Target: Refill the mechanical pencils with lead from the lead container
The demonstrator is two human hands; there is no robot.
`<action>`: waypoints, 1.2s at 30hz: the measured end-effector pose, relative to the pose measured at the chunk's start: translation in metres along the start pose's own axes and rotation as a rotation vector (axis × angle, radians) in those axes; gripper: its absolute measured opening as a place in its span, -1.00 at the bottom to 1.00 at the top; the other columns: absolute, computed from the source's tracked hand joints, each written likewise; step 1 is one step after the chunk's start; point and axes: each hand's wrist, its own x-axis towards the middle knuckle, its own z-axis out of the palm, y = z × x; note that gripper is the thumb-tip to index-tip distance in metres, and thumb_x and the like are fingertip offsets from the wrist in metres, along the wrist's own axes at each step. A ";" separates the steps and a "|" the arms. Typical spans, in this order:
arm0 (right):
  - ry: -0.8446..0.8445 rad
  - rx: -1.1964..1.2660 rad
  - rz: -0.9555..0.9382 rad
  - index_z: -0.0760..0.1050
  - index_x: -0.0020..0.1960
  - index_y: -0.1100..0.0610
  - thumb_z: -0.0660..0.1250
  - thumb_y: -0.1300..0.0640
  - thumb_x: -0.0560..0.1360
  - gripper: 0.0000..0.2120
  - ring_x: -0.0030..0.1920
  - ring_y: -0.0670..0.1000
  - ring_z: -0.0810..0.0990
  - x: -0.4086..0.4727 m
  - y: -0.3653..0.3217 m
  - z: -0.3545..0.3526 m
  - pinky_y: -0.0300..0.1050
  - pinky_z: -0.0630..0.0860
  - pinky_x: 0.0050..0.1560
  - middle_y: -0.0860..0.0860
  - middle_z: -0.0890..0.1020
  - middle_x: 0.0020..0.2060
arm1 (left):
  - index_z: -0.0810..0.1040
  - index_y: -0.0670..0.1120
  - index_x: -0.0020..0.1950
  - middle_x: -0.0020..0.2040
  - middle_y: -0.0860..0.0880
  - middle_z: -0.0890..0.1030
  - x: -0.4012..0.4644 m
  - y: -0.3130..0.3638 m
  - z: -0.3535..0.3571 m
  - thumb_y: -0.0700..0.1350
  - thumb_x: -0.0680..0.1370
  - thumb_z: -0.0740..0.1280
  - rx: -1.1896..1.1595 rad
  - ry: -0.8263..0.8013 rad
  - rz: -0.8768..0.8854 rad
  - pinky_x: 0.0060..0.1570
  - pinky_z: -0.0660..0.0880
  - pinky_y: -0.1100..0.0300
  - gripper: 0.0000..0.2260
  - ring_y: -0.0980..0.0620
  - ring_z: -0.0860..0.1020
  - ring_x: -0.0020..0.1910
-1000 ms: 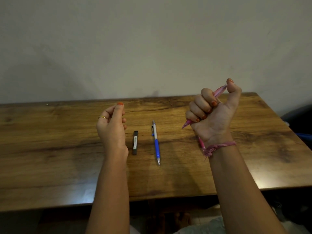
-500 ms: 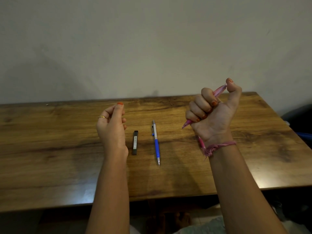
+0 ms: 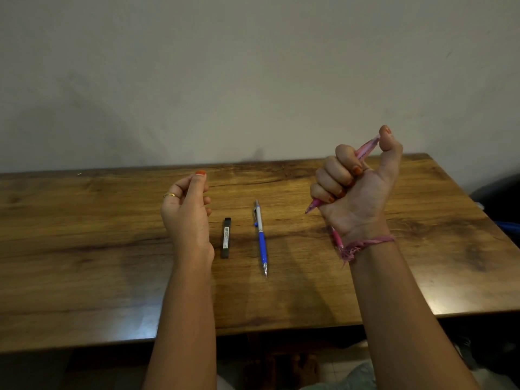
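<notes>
Wooden worktop (image 3: 84, 277) carries a black lead container (image 3: 226, 237) beside a blue pencil (image 3: 260, 237). My right hand (image 3: 357, 192) fists a pink pencil (image 3: 365, 149), thumb on its cap; my left hand (image 3: 187, 212) hangs loosely curled, empty.

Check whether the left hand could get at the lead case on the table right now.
Probably yes. The left hand hovers just left of the lead case, loosely curled and seemingly empty, with nothing between them; the blue pencil lies on the case's far side.

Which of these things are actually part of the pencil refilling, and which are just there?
Part of the job: pink pencil in the right hand; blue pencil; lead container; left hand.

Just there: table; wrist thread; ring.
</notes>
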 end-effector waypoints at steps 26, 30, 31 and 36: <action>-0.018 -0.010 0.000 0.21 -0.52 0.02 -0.03 -0.33 0.50 -0.44 -0.57 -0.09 0.06 0.000 0.000 0.001 -0.22 0.01 -0.55 -0.11 0.18 -0.61 | 0.58 0.03 -0.18 -0.37 0.17 0.56 0.000 0.000 0.001 -0.08 0.48 0.43 0.003 -0.004 0.003 -0.45 0.39 0.37 -0.94 0.24 0.46 -0.39; -0.020 -0.002 -0.006 0.22 -0.51 0.02 -0.02 -0.36 0.51 -0.41 -0.57 -0.10 0.06 0.000 0.001 0.001 -0.21 0.01 -0.55 -0.11 0.18 -0.61 | 0.58 0.04 -0.19 -0.36 0.17 0.57 -0.001 0.000 0.001 -0.06 0.48 0.43 0.008 -0.009 0.001 -0.45 0.40 0.37 -0.93 0.24 0.47 -0.38; -0.021 -0.009 -0.004 0.22 -0.51 0.02 -0.02 -0.37 0.51 -0.41 -0.57 -0.10 0.06 0.000 0.001 0.001 -0.21 0.01 -0.55 -0.11 0.18 -0.61 | 0.58 0.04 -0.18 -0.36 0.17 0.57 -0.001 0.000 0.001 -0.06 0.48 0.43 0.009 -0.009 0.001 -0.44 0.41 0.37 -0.93 0.24 0.47 -0.37; -0.013 -0.009 -0.006 0.19 -0.51 0.02 -0.03 -0.32 0.50 -0.45 -0.57 -0.10 0.06 0.000 0.001 0.001 -0.24 0.02 -0.55 -0.11 0.18 -0.61 | 0.58 0.05 -0.19 -0.37 0.18 0.58 -0.001 0.000 0.001 -0.06 0.48 0.43 0.012 -0.004 0.002 -0.45 0.41 0.37 -0.93 0.25 0.48 -0.38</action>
